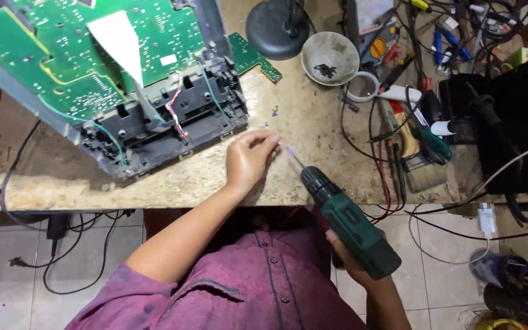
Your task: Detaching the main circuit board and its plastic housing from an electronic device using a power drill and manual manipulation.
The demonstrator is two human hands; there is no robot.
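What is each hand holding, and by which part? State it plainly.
The right hand holds the green cordless drill by its handle. The left hand holds nothing visible; its fingers rest on the workbench.

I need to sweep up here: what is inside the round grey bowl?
The round grey bowl holds a small dark clump of bits, too small to identify. Nothing covers its inside.

You are in an electronics repair workshop. Your worn chipboard worktop [313, 122] carries an opened appliance with a green circuit board [74, 55] and loose wiring, and at the right lies a clutter of screwdrivers [426, 131], a paintbrush [414, 156], tangled cables [374, 146] and a small bowl [330, 58], above a tiled floor [7, 269].
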